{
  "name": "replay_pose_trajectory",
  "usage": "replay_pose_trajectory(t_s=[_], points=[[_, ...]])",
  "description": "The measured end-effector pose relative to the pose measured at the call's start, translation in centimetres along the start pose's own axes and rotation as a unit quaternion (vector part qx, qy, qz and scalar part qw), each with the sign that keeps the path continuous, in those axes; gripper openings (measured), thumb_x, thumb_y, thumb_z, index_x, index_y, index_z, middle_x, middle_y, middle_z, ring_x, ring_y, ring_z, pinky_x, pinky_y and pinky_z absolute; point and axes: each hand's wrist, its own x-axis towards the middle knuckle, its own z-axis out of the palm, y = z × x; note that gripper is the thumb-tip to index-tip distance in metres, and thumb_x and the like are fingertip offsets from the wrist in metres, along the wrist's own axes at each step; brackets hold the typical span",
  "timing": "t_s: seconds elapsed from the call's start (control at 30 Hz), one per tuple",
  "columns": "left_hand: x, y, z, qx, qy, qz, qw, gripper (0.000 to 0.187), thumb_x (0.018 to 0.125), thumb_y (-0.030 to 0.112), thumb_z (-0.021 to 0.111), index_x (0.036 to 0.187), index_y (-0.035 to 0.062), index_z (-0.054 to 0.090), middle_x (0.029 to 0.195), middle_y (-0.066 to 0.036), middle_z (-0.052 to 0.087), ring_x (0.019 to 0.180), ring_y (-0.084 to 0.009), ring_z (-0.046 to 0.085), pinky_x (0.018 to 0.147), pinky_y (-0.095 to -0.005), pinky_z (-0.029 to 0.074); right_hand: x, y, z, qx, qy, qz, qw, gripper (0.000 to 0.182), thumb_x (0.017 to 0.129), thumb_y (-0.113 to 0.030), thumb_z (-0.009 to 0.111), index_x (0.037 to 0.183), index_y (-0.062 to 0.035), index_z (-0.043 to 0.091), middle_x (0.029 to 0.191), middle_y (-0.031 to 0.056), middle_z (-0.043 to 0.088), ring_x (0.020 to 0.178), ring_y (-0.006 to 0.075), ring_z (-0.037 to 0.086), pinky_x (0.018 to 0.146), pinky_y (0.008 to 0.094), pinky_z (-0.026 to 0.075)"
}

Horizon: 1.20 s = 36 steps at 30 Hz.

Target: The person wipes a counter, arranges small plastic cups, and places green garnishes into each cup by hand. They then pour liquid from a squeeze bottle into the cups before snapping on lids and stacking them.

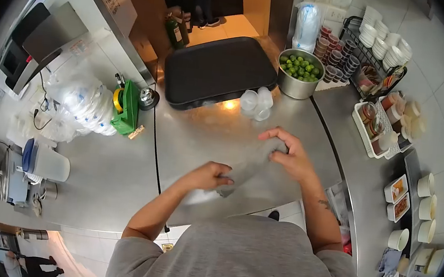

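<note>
Between my two hands a grey cloth (251, 168) stretches slantwise over the steel counter (201, 131), its outline smeared. My left hand (209, 176) pinches the lower left part of it, thumb and fingers close together. At the upper right part, my right hand (288, 153) grips it with curled fingers, the index finger reaching out to the left. Beyond the hands, small clear plastic cups (257, 103) stand at the front edge of a black tray (220, 73).
A pot of green limes (300, 76) stands behind on the right. To the left are a green tape dispenser (126, 108), a metal bell (149, 98) and plastic bags (82, 99). A white basket (365, 137) with jars lies right. Other people are partly visible in the background.
</note>
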Motion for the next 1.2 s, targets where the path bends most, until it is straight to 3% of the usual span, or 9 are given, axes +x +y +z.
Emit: replay_pose_trajectory(t_s=[0.07,0.27,0.43,0.57,0.67,0.8,0.9,1.07,1.2], points=[[0.4,-1.2,1.0,0.028,0.088,0.133,0.987,0.019,0.089,0.011,0.066,0.104,0.0009,0.066,0.095,-0.013,0.061,0.084,-0.0237,0.059,0.076,-0.0318,0.048,0.0,0.2,-1.0,-0.131,-0.010,-0.123,0.984,0.042,0.075,-0.010,0.068,0.117,-0.0101,0.065,0.109,0.0064,0.060,0.092,0.0212,0.058,0.081,0.0309,0.047],[0.7,3.8,-5.7,0.129,0.324,0.199,0.916,0.025,0.079,-0.006,0.064,0.102,0.0032,0.069,0.090,-0.011,0.057,0.085,-0.0282,0.056,0.074,-0.0351,0.048,0.1,0.0,-8.7,-0.491,0.021,-0.041,0.870,0.033,0.073,-0.015,0.071,0.106,-0.0098,0.067,0.099,0.0101,0.059,0.091,0.0266,0.058,0.076,0.0338,0.047],[-0.6,10.6,-8.5,0.212,0.454,0.158,0.851,0.037,0.072,-0.015,0.059,0.101,0.0054,0.071,0.082,-0.009,0.048,0.076,-0.0258,0.053,0.071,-0.0362,0.046,2.1,-4.3,-10.7,-0.450,0.123,-0.129,0.875,0.035,0.074,-0.020,0.072,0.107,-0.0104,0.068,0.103,0.0101,0.060,0.099,0.0287,0.059,0.080,0.0367,0.048],[-3.4,8.0,-5.5,0.250,0.305,0.112,0.912,0.033,0.077,-0.007,0.065,0.107,0.0044,0.069,0.086,-0.010,0.053,0.078,-0.0254,0.056,0.074,-0.0339,0.048,-2.2,-3.7,-11.5,-0.503,-0.066,-0.157,0.847,0.036,0.077,-0.023,0.072,0.110,-0.0105,0.066,0.108,0.0119,0.059,0.100,0.0302,0.059,0.084,0.0376,0.049],[-4.6,6.9,-0.5,0.166,0.149,-0.028,0.975,0.028,0.080,0.008,0.070,0.108,0.0032,0.067,0.088,-0.012,0.056,0.080,-0.0268,0.058,0.075,-0.0354,0.049,-5.4,-1.4,-11.2,-0.362,-0.234,0.084,0.898,0.039,0.080,-0.028,0.072,0.112,-0.0091,0.064,0.110,0.0132,0.058,0.101,0.0320,0.058,0.085,0.0396,0.049],[-1.1,1.5,5.2,0.034,0.356,-0.148,0.922,0.035,0.084,0.023,0.069,0.113,0.0042,0.064,0.100,-0.015,0.058,0.083,-0.0307,0.061,0.076,-0.0393,0.050,-5.8,8.5,-10.6,-0.524,0.064,0.032,0.848,0.037,0.080,-0.030,0.071,0.106,-0.0048,0.063,0.106,0.0132,0.059,0.100,0.0317,0.059,0.083,0.0404,0.049],[3.1,-1.4,8.7,0.311,0.405,-0.265,0.818,0.052,0.085,0.030,0.069,0.126,0.0009,0.056,0.108,-0.020,0.059,0.091,-0.0349,0.062,0.084,-0.0421,0.048,-5.2,11.9,-8.6,-0.550,0.095,-0.017,0.829,0.028,0.082,-0.025,0.070,0.096,-0.0023,0.062,0.101,0.0120,0.060,0.094,0.0304,0.059,0.080,0.0408,0.048],[2.9,-5.2,7.7,0.061,0.506,-0.165,0.845,0.051,0.089,0.032,0.067,0.123,-0.0031,0.053,0.110,-0.021,0.059,0.103,-0.0326,0.058,0.088,-0.0396,0.046,-4.2,13.4,-9.8,-0.110,0.163,0.011,0.980,0.013,0.088,-0.015,0.066,0.087,-0.0041,0.060,0.074,0.0042,0.054,0.071,0.0162,0.055,0.068,0.0316,0.047],[0.7,-1.2,5.1,-0.127,0.631,0.004,0.765,0.033,0.097,0.025,0.059,0.113,-0.0029,0.052,0.100,-0.008,0.057,0.091,-0.0158,0.052,0.081,-0.0270,0.043,-5.3,7.0,-11.8,-0.123,0.286,-0.029,0.950,0.009,0.092,-0.015,0.062,0.091,-0.0066,0.058,0.068,-0.0001,0.047,0.063,0.0078,0.044,0.060,0.0236,0.041]])
